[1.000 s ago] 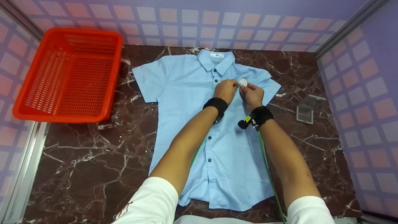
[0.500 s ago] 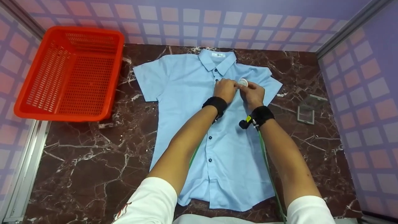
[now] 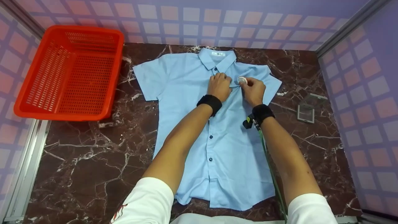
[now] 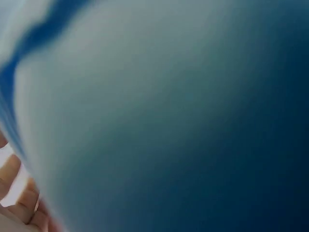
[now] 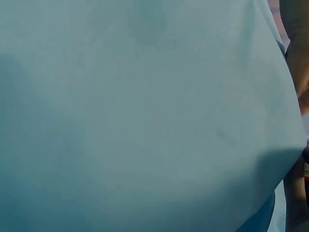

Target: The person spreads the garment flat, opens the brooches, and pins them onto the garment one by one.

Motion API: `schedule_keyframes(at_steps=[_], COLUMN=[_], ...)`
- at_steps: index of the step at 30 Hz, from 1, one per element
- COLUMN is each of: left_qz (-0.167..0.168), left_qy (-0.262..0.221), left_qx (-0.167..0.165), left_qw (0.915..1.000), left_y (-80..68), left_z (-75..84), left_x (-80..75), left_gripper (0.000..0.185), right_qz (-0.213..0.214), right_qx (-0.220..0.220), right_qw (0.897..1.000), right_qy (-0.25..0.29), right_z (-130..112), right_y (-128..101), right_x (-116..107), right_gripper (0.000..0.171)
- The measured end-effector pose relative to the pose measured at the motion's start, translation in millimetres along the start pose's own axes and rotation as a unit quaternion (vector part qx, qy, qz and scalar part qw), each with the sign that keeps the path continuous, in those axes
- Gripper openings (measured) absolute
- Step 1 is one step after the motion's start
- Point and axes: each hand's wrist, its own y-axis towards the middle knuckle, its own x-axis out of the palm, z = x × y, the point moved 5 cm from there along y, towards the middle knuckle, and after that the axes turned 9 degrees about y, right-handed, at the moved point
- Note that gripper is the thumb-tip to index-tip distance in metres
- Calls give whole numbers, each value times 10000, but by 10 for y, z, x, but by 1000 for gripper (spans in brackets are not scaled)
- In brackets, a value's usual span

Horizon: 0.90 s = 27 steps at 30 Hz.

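A light blue short-sleeved shirt (image 3: 183,124) lies face up and buttoned, its collar at the far side. High on the chest, my right hand (image 3: 254,91) pinches a small round white badge (image 3: 242,80) against the cloth. Just left of it, my left hand (image 3: 219,87) bends its fingers over the button strip and grips the shirt. A raised crease runs between the two hands. Blurred shirt cloth (image 4: 120,106) fills most of the left wrist view, with left-hand fingers (image 4: 21,203) at the lower left corner. In the right wrist view, shirt cloth (image 5: 145,106) hides most of the hand.
A red plastic basket (image 3: 110,90) stands at the left on the dark marbled table (image 3: 87,165). To the right of the shirt lies a small clear hinged case (image 3: 306,114) with its lid up. Patterned panels (image 3: 192,18) border the back and sides.
My left hand has moved left, away from the badge, onto the button strip. My right hand keeps hold of the badge, which has tilted. A crease has risen in the cloth between them.
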Motion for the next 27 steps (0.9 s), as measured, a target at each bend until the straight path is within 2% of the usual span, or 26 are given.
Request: schedule_keyframes(at_steps=[4,10,18,27], left_qz=[-146,-572,-781,-867], left_qy=[239,243,234,222], left_qx=[-198,-352,-436,-399], left_qw=[9994,9974,9957,9952], left_y=[-33,-71,-72,-99], left_z=[-82,-134,-159,-197], left_x=[12,51,51,27], left_gripper=[45,49,55,58], right_qz=[-56,-142,-205,-253], right_qx=[-24,165,97,198], right_qw=[9999,9997,9996,9995], right_qy=[-111,-92,-150,-57], right_z=[5,19,10,5], right_y=[-1,-11,-20,-57], right_x=[-3,-12,-8,-1], right_gripper=[23,24,24,26])
